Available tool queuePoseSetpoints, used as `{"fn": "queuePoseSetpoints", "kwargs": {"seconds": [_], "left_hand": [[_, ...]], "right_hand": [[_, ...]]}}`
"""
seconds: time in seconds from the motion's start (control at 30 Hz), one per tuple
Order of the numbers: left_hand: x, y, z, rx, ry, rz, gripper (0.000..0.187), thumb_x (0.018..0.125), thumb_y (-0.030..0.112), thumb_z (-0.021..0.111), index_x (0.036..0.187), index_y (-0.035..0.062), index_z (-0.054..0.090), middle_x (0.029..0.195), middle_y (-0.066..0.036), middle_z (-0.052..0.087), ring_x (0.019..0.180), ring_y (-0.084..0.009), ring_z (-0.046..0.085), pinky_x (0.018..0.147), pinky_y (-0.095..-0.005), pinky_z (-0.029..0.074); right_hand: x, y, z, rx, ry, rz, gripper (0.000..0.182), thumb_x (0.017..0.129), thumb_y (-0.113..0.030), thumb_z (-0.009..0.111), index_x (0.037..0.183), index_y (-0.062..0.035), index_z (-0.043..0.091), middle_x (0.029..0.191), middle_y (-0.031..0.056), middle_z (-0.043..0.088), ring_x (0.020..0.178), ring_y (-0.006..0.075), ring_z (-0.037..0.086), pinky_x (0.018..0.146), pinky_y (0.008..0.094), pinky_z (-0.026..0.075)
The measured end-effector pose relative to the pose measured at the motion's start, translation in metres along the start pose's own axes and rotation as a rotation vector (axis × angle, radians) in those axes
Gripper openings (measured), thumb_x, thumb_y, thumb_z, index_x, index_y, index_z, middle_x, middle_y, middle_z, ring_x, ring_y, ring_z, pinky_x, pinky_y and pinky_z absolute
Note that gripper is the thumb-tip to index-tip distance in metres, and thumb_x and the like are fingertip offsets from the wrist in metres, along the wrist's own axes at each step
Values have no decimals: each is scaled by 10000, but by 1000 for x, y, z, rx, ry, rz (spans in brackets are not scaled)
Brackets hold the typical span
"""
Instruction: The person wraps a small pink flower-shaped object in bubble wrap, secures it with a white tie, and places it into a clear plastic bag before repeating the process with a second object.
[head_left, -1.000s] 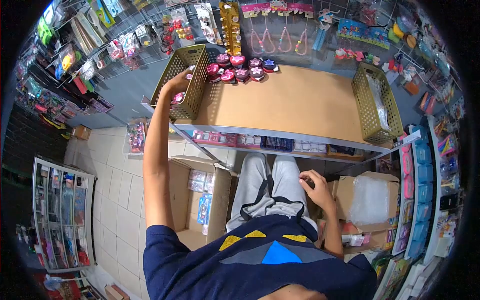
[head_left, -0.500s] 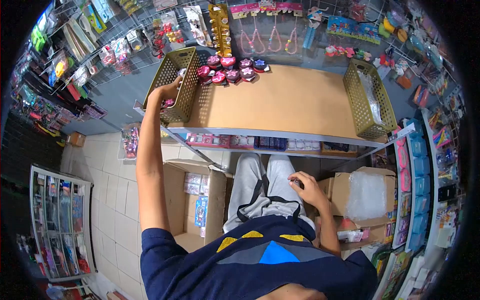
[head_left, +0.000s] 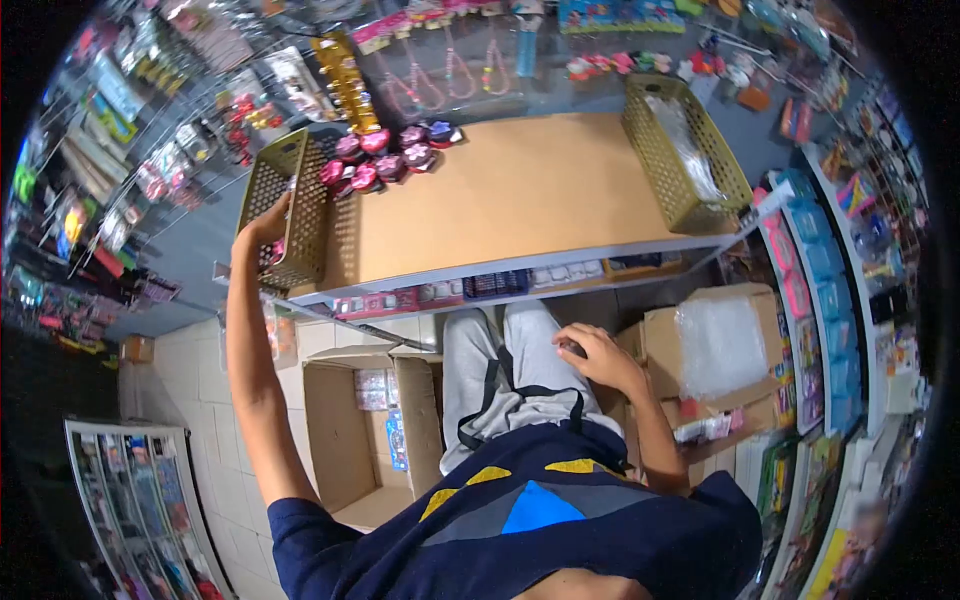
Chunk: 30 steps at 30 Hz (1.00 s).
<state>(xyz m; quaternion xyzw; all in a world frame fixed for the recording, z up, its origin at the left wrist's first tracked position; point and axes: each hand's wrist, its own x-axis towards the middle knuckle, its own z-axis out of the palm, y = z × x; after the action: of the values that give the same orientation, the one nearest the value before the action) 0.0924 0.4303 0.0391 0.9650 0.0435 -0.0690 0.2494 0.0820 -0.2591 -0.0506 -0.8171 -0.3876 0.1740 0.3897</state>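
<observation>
My left hand (head_left: pixel 268 224) reaches into an olive-green perforated basket (head_left: pixel 312 215) at the left end of the shelf top. Its fingers are mostly hidden inside, near pink items. Right of this basket, several round packs with flower tops (head_left: pixel 366 178), pink, purple and one blue, sit in two rows. My right hand (head_left: pixel 604 360) rests by my thigh, fingers curled around a small dark object (head_left: pixel 572 348) whose kind I cannot tell.
A second green basket (head_left: pixel 690 222) with clear plastic wrapping stands at the shelf's right end. Below are open cardboard boxes, one left (head_left: pixel 330 440) and one right (head_left: pixel 660 345). Hanging accessories cover the wall grid. The wooden shelf top (head_left: pixel 500 190) lies between the baskets.
The view has turned, so the shelf and baskets sit further left in it. My left hand is still inside the left basket, and my right hand stays near my thigh.
</observation>
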Motion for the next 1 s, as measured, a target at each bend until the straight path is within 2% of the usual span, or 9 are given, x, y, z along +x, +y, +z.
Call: {"fn": "queuePoseSetpoints", "kwargs": {"seconds": [0.07, 0.2, 0.27, 0.37, 0.53, 0.6, 0.7, 0.8, 1.0], "left_hand": [[10, -22, 0, -29, 45, -44, 437, 929, 238, 641, 1330, 144, 496, 1291, -178, 577, 1182, -269, 552, 1016, -388, 400], [-23, 56, -31, 302, 430, -206, 479, 884, 274, 678, 1326, 186, 514, 1344, -184, 528, 1283, -360, 460, 1035, -464, 377], [-41, 120, -34, 593, 738, -169, 411, 909, 260, 646, 1302, 190, 543, 1372, -163, 503, 1297, -340, 436, 1032, -485, 361], [-58, 219, -30, 613, 1051, 125, 286, 913, 184, 626, 1196, 147, 607, 1288, -143, 567, 1218, -324, 498, 993, -466, 380], [-36, 298, 54, 183, 969, 400, 179, 844, 112, 673, 1011, 60, 640, 1019, -109, 651, 1010, -315, 577, 904, -432, 393], [-20, 296, 101, 205, 666, 423, 220, 850, 151, 671, 1051, 72, 632, 1071, -118, 622, 1024, -316, 556, 900, -438, 387], [5, 279, 180, 127, 517, 416, 253, 879, 217, 646, 1102, 103, 615, 1187, -105, 568, 1097, -309, 519, 915, -444, 372], [1, 290, 203, 97, 532, 378, 257, 893, 249, 634, 1109, 111, 609, 1204, -87, 559, 1145, -294, 503, 945, -432, 351], [5, 292, 204, 118, 564, 315, 259, 893, 285, 634, 1085, 114, 608, 1204, -79, 562, 1158, -281, 498, 947, -430, 350]], "right_hand": [[4, -8, -15, 61, 25, 7, 215, 913, -179, 623, 1077, -39, 624, 1020, 149, 654, 967, 302, 637, 874, 390, 487], [9, -37, -88, 102, 241, -13, 187, 894, -174, 666, 1006, -24, 665, 976, 100, 686, 882, 188, 652, 803, 329, 506], [14, -35, -135, 42, 462, 22, 192, 902, -183, 668, 1006, -22, 672, 928, 77, 691, 852, 168, 640, 781, 308, 498], [37, -20, -218, 75, 788, -51, 229, 923, -219, 664, 1014, -9, 675, 836, 23, 665, 790, 88, 605, 726, 256, 483], [102, 52, -311, -245, 672, 181, 199, 877, -183, 671, 983, -15, 691, 854, 111, 700, 813, 173, 664, 734, 314, 501], [124, 75, -316, -401, 585, 232, 213, 849, -200, 685, 954, -14, 694, 873, 158, 705, 837, 237, 682, 748, 357, 507], [140, 82, -307, -545, 465, 243, 293, 802, -299, 719, 910, -27, 699, 892, 197, 703, 861, 321, 684, 780, 432, 505], [138, 51, -294, -701, 519, 307, 288, 816, -269, 697, 908, 4, 701, 815, 144, 705, 770, 253, 680, 702, 383, 512], [156, 91, -302, -378, 515, 441, 272, 779, -234, 691, 901, 6, 728, 832, 158, 724, 755, 239, 693, 692, 351, 518]]}}
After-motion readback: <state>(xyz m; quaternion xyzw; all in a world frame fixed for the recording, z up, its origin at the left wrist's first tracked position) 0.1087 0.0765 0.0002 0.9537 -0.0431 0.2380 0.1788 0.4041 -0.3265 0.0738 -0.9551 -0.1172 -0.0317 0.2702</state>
